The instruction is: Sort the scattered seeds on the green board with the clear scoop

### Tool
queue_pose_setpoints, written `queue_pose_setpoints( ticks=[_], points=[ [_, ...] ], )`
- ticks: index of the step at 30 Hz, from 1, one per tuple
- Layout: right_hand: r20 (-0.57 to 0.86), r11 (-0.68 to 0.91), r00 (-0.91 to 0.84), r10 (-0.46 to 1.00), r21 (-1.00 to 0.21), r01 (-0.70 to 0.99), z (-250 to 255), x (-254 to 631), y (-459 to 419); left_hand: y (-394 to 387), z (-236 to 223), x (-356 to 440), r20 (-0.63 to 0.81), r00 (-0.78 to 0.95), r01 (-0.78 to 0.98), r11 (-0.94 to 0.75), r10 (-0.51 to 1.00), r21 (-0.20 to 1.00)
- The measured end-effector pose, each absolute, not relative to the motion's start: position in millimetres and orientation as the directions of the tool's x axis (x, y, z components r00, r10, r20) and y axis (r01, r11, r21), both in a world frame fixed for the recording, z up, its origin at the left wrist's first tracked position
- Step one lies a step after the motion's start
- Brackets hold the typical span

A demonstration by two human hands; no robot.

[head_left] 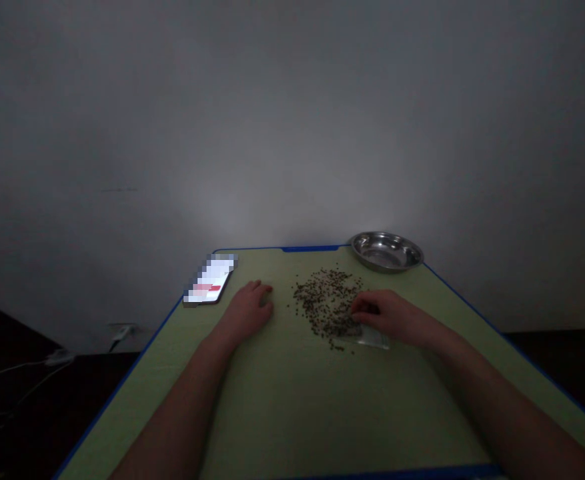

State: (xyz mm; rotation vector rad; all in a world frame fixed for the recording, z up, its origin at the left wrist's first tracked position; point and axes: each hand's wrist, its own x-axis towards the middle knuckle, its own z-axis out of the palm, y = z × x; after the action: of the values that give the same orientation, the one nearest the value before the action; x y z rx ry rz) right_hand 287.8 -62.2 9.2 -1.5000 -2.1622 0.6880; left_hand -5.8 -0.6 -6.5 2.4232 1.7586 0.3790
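Note:
Small dark brown grains (322, 293), like beans or peppercorns, lie scattered in a loose patch on the green table. At the patch's right edge is my right hand (385, 313), its thumb and fingertips pinched together low over the grains. Whatever is between those fingertips is too small or hidden to make out. A clear plastic bag (372, 337) lies flat just below that hand, its left part among the grains. My left hand (250, 308) rests on the table left of the patch, fingers apart and holding nothing.
A shallow steel bowl (387, 252) stands at the table's far right corner. A lit phone (211, 280) lies near the left edge. The green table (312, 413) has a blue rim and meets a grey wall (292, 133). White cables (37, 367) run at lower left.

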Motion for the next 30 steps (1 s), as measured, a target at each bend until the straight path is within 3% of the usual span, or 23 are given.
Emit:
queue_pose_setpoints(
  ticks=[14,30],
  points=[
    [0.028,0.322,-0.395,0.918,-0.635,0.702,13.2,288.2,-65.1,-1.5,-6.0,-5.2,0.129,0.294,0.918,-0.317,0.947,0.238],
    [0.063,0.317,-0.356,0.932,-0.615,0.722,15.0,286.2,-66.5,-0.1,-8.4,-5.8,0.135,0.296,0.919,-0.32,0.946,0.231]
  ],
)
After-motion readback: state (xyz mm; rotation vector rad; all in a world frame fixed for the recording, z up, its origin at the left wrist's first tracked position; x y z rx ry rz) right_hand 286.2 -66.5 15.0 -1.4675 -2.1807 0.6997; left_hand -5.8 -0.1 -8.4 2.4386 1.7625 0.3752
